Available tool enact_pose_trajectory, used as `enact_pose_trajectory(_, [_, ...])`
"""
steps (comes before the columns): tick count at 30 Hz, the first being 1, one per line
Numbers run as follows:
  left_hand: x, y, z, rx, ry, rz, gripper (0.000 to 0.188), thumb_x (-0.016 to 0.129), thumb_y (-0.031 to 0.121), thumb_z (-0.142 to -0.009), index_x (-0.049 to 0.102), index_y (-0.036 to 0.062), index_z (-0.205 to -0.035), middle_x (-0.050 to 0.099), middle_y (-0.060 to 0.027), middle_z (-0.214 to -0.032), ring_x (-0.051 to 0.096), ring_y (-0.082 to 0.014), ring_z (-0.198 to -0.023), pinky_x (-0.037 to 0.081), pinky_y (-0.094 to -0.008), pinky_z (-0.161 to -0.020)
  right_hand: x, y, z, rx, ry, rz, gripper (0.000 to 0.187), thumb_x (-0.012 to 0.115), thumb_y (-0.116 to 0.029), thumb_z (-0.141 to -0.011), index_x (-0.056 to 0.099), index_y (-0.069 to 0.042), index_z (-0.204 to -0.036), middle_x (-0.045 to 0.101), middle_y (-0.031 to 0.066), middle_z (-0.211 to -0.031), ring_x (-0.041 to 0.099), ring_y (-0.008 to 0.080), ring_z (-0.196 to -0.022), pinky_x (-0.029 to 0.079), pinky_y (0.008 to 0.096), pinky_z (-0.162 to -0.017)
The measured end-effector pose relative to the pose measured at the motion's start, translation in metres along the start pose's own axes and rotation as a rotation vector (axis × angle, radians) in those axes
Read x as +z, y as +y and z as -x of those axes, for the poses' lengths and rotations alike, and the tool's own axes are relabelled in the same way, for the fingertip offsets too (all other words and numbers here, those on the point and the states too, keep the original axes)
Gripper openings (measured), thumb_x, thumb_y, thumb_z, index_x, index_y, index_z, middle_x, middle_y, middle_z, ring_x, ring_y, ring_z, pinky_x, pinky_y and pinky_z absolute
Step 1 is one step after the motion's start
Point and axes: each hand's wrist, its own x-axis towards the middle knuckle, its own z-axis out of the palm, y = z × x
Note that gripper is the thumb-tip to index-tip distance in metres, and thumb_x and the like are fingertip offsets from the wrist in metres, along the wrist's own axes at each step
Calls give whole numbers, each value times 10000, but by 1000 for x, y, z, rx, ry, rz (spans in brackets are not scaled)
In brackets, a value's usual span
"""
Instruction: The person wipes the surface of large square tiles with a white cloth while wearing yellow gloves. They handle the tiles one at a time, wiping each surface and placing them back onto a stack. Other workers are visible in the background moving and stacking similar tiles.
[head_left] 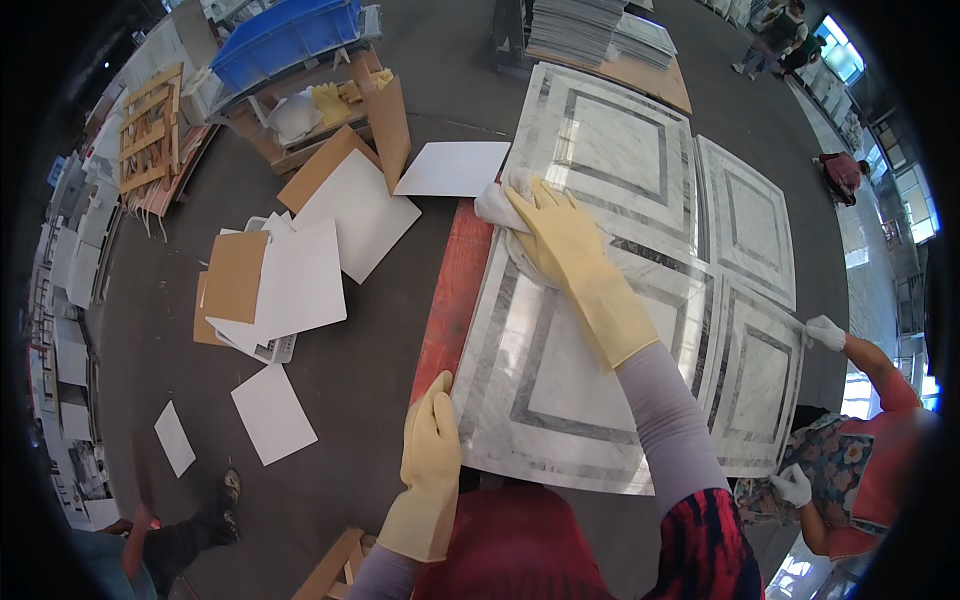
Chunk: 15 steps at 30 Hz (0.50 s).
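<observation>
My right hand [563, 245], in a pale yellow rubber glove, holds a white cloth [496, 207] against the left edge of a polished marble panel, near the seam between two panels. Some of the cloth shows under the glove. My left hand [432, 470], in a matching glove, is beside the left edge of the near marble panel [585, 375], its fingers pointing forward and nothing visible in them. The panels are white and grey with darker inlaid rectangular frames. A red beam [449, 295] runs along their left side.
At the right, a co-worker's white-gloved hands [826, 333] are at the panels' edge. White sheets [300, 275] and brown boards [235, 275] lie on the floor to the left. A blue bin [285, 38] stands at the back left. Stacked slabs [570, 35] stand behind the panels.
</observation>
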Motion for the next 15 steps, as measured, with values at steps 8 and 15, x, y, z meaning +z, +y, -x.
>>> enact_pose_trajectory(8, [-2, 6, 0, -11, 2, 85, 502, 429, 287, -1180, 707, -8, -1476, 745, -166, -1468, 674, -307, -1388, 498, -399, -1192, 9, 4, -59, 362, -122, -147, 378, 559, -384, -1114, 778, -93, -1216, 798, 238, -1101, 742, 471, -1075, 574, 567, -939])
enact_pose_trajectory(15, [-2, -3, 3, -57, 36, 90, 481, 458, 319, -1179, 716, 60, -1492, 751, -123, -1460, 675, -281, -1384, 506, -393, -1180, -5, -38, -40, 397, -32, -64, 315, 632, -343, -1062, 813, -106, -1164, 802, 211, -1139, 747, 463, -1080, 583, 557, -938])
